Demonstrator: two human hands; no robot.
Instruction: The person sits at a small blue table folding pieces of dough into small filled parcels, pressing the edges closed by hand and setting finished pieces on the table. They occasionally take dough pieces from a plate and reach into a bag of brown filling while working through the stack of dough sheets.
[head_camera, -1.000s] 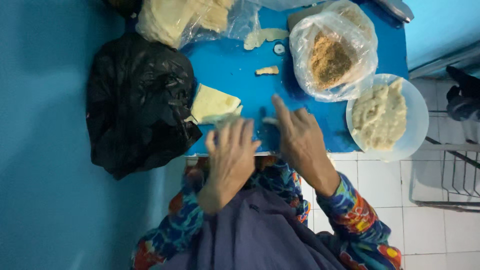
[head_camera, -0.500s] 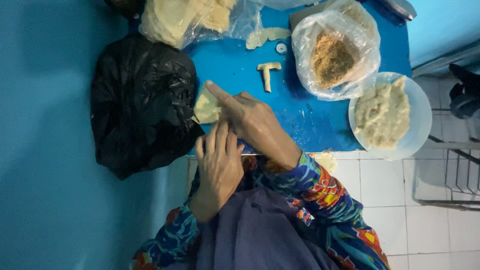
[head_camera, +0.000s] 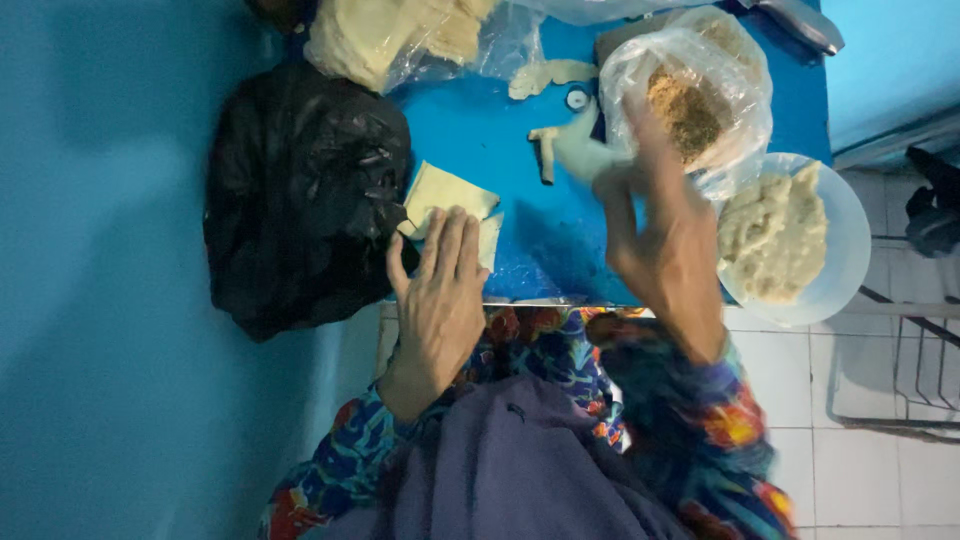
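Note:
My left hand (head_camera: 440, 295) lies flat, fingers together, on the near edge of a stack of pale square wrapper sheets (head_camera: 445, 190) on the blue table (head_camera: 470, 130). My right hand (head_camera: 655, 215) is blurred, raised over the table with fingers spread, its tips at a clear bag of brown crumbly filling (head_camera: 690, 100). A pale smear by its thumb could be a finger or a held piece; I cannot tell which. A small rolled pale piece (head_camera: 545, 150) lies on the table just left of that hand.
A crumpled black plastic bag (head_camera: 300, 190) fills the table's left end. A clear bag of pale sheets (head_camera: 380, 35) sits at the far edge. A pale plate (head_camera: 850, 230) holds whitish mash. A metal rack (head_camera: 920, 370) stands on the tiled floor.
My right hand has swung from the wrapper stack to the right, up to the filling bag. My left hand has slid forward onto the wrappers.

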